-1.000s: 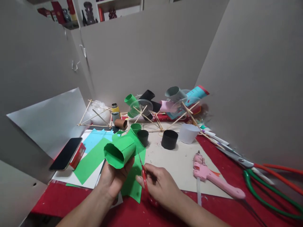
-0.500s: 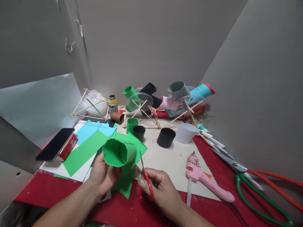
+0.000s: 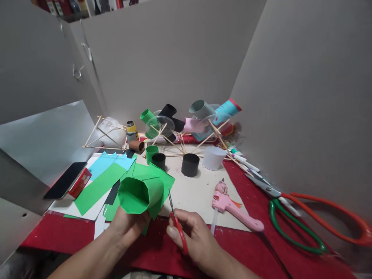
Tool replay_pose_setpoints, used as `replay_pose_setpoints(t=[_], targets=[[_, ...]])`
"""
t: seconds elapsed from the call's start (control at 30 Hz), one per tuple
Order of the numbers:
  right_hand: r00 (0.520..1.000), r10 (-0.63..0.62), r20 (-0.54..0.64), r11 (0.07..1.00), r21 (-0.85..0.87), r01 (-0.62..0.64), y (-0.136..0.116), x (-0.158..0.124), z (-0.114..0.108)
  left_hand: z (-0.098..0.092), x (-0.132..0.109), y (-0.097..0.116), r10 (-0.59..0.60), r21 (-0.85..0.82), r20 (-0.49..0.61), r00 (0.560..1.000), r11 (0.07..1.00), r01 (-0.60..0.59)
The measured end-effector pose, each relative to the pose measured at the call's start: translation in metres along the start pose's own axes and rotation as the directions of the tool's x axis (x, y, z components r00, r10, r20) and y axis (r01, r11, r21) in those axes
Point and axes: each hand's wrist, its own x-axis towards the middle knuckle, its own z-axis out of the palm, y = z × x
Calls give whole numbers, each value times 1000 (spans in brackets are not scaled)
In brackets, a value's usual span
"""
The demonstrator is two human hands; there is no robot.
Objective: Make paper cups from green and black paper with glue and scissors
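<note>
My left hand (image 3: 129, 228) is closed around a sheet of green paper rolled into a wide tube (image 3: 141, 193), its open mouth facing me and a loose flap hanging off its right side. My right hand (image 3: 192, 236) grips small red-handled scissors (image 3: 176, 221), blades pointing up and nearly touching the tube's right edge. Both hands hover over the red table cover (image 3: 255, 252) near the front edge.
A pink glue gun (image 3: 232, 207) lies right of my hands. Large orange and green scissors (image 3: 296, 217) lie at the far right. Paper cups, black (image 3: 190, 164), white (image 3: 213, 157) and green (image 3: 151, 153), stand behind. A phone (image 3: 64, 185) rests left. Grey cardboard walls enclose the table.
The view has shifted, so everything sits lower and further left. The green tube has turned more towards me and the scissors stay beside its right edge.
</note>
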Motion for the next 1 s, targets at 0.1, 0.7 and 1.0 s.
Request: replay_pose_setpoints(t=[0.1, 0.7, 1.0], targets=[[999, -12, -36, 1000, -3, 12, -1, 0, -2, 11, 1, -4, 20, 17, -93, 995, 1000, -19], [996, -32, -78, 997, 69, 37, 7, 1, -6, 2, 10, -19, 1, 52, -15, 1000, 999, 0], [993, 23, -115, 996, 90, -12, -1, 3, -4, -8, 10, -20, -19, 8, 2, 1000, 1000, 19]])
